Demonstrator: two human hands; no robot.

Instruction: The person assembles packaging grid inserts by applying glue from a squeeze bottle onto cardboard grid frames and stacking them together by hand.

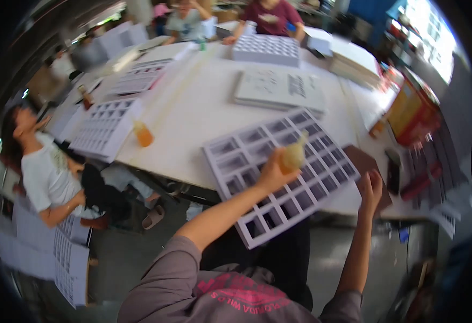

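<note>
My left hand (272, 176) is wrapped round a squeeze bottle (294, 157) with a pointed nozzle and yellowish liquid inside. The bottle is tilted nozzle-up over a white compartment tray (226, 185). The tray lies at an angle across the table's front edge, its near corner jutting out over my lap. Just off the tray's right corner, my right hand (372, 189) is closed, its fingers drawn together; whether anything small is in them is hidden. Beside that hand, a brown board (361, 156) lies partly behind the tray.
A white printed box (280, 90) and another compartment tray (266, 48) lie farther back on the table (193, 126). An orange-filled bottle (143, 134) stands left. A red-yellow tin (414, 110) and a dark phone-like object (393, 173) are right. A person (45, 167) sits left; others are across.
</note>
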